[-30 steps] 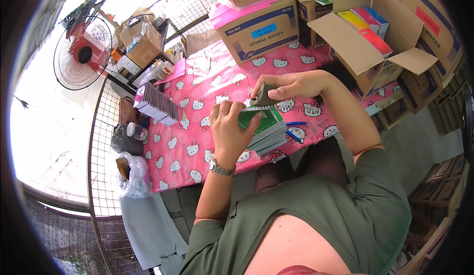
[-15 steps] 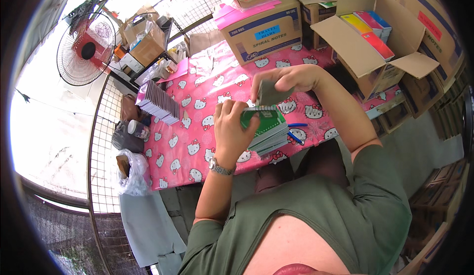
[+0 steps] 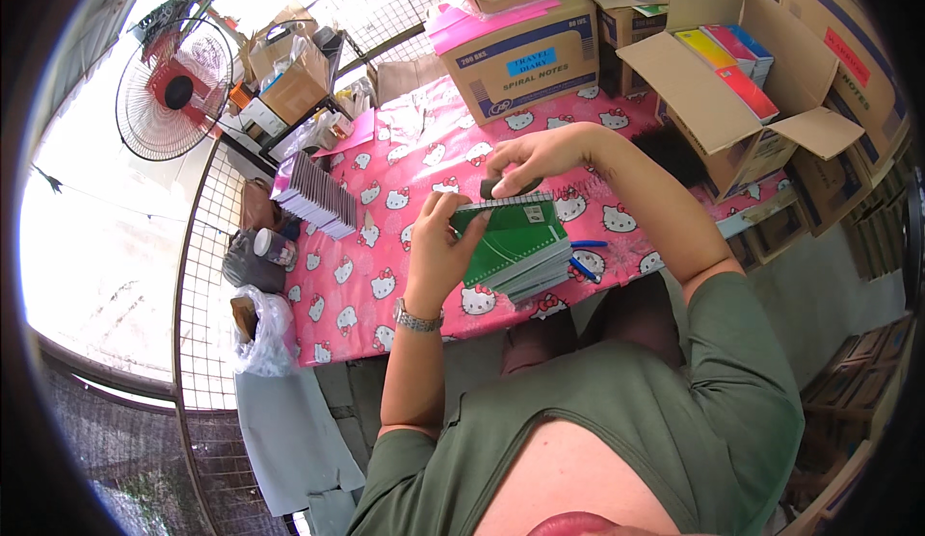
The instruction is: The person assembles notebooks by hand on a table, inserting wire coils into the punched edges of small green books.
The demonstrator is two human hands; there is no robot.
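Note:
A green-covered spiral notebook (image 3: 513,239) lies on top of a stack of similar notebooks (image 3: 536,274) at the table's near edge. My left hand (image 3: 441,247) grips its left end, thumb on the cover and fingers behind the wire-bound edge. My right hand (image 3: 532,158) is closed on a small dark block (image 3: 513,188) at the spiral binding (image 3: 504,201); the fingers partly cover the block, so its kind is unclear. Blue-handled pliers (image 3: 586,259) lie just right of the stack, partly hidden by it.
A row of purple-edged notebooks (image 3: 316,196) stands at the table's left. An open carton (image 3: 737,103) with colourful notebooks is at the far right, a closed carton (image 3: 520,62) at the back. A fan (image 3: 175,91), a jar (image 3: 274,246) and a plastic bag (image 3: 262,334) are on the left.
My right hand has turned over and lowered the dark block, earlier held up with its broad face showing, to the binding. More of the green cover shows now.

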